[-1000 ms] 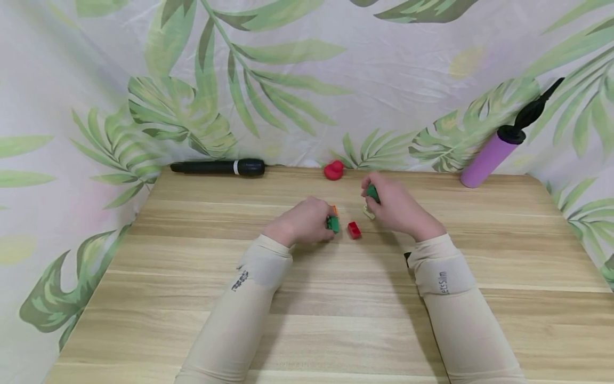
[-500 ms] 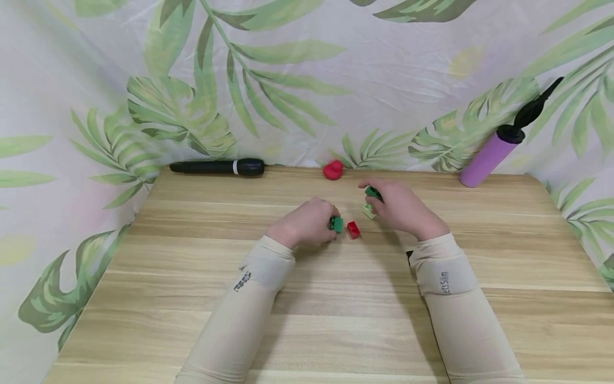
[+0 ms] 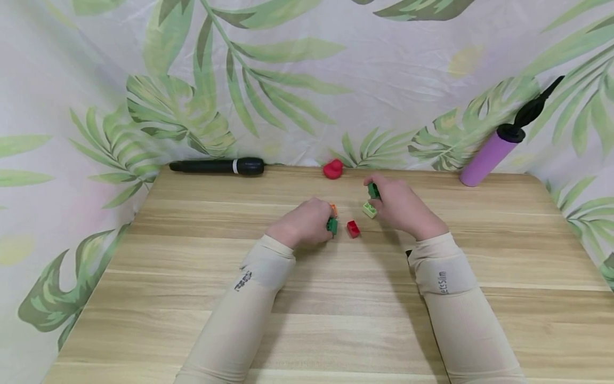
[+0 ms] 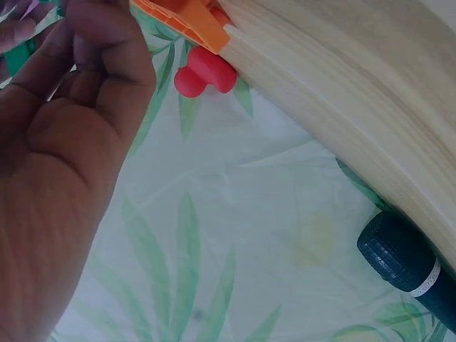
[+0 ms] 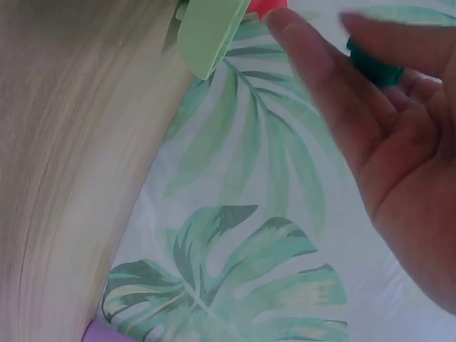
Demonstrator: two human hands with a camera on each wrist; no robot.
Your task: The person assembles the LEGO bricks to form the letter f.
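Observation:
My left hand (image 3: 307, 221) pinches a green toy building brick (image 3: 332, 226) close over the table, its fingers partly hiding it. An orange brick (image 3: 334, 210) shows just beyond those fingertips, and larger in the left wrist view. Farther right, my right hand (image 3: 400, 205) holds a dark green brick (image 3: 373, 191) between thumb and fingers. Below that hand lies a light green brick (image 3: 369, 209), overlapped at one edge by the thumb. A red brick (image 3: 353, 229) sits on the table between the two hands.
A red rubber duck (image 3: 333, 169) stands at the table's back edge. A black rod-shaped thing with a white band (image 3: 218, 166) lies at back left. A purple hand pump (image 3: 489, 157) leans at back right. Something small and black (image 3: 409, 253) peeks out beside the right sleeve.
My left hand has tilted its green brick to the right and back, and the orange brick shows again. The right hand has turned its brick slightly; more of the light green brick is visible.

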